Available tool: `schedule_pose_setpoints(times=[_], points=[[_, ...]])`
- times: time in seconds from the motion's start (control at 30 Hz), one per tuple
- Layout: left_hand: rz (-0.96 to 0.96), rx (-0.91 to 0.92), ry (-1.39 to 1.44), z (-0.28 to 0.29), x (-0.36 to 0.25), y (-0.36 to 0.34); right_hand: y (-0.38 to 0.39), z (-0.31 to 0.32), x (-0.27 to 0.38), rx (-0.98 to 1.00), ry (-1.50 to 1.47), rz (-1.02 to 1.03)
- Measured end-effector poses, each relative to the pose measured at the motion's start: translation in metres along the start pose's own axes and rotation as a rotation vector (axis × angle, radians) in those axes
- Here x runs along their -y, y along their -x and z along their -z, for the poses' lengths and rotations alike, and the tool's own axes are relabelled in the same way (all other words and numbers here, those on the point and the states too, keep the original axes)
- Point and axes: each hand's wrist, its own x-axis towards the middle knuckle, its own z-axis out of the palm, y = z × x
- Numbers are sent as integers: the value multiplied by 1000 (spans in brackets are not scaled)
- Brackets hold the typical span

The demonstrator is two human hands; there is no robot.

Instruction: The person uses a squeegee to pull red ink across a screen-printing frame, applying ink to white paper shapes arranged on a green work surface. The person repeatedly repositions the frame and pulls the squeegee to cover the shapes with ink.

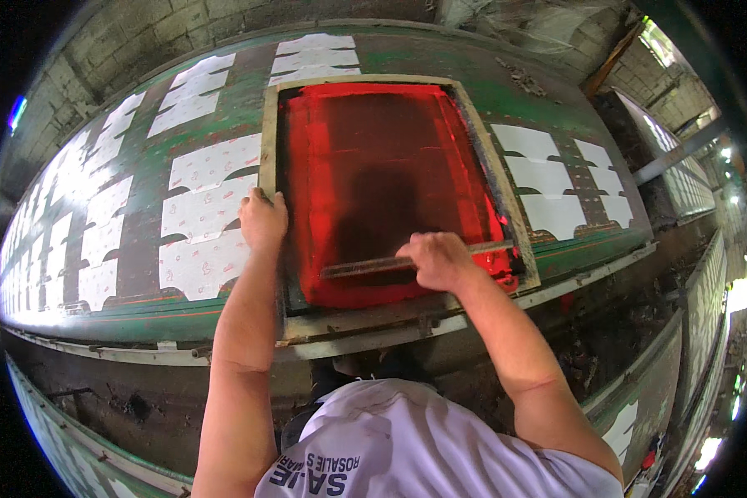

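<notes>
A wooden-framed printing screen [494, 158] lies on the long green table, its mesh coated with wet red ink [307, 166] that is brightest along the sides. My right hand [440, 260] is closed round the top of a long squeegee [361, 267], which rests across the near part of the mesh, slightly tilted, its right end higher. Red ink gathers near the frame's lower right corner. My left hand [263, 218] grips the left rail of the screen frame, fingers wrapped over it. The squeegee's blade edge cannot be made out.
White cut fabric pieces [212, 195], some with small red prints, lie in rows on the green table [249, 124]. Plain white pieces [544, 178] lie right of the screen. A metal rail [373, 342] runs along the near edge. Another table [664, 153] stands at the right.
</notes>
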Motion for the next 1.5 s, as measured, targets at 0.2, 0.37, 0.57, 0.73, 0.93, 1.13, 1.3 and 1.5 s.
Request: schedule_pose_setpoints(times=[0.2, 0.37, 0.57, 0.73, 0.93, 1.13, 1.3, 1.5], points=[[-25, 48, -149, 10, -10, 11, 54, -20, 27, -73, 55, 64], [1, 2, -223, 12, -20, 16, 83, -26, 29, -175, -18, 184], [207, 80, -308, 15, -36, 13, 120, -18, -37, -254, -351, 341], [207, 64, -341, 8, -39, 14, 150, -3, -147, -583, -368, 42], [224, 50, -368, 2, -36, 7, 136, -15, -239, -551, -242, -478], [179, 51, -256, -4, -10, -5, 99, -21, -253, -463, -374, -562], [174, 47, -85, -13, 16, -11, 80, -17, -252, -499, -298, -580], [130, 25, -52, -16, 24, -16, 79, 1, -248, -526, -298, -591]])
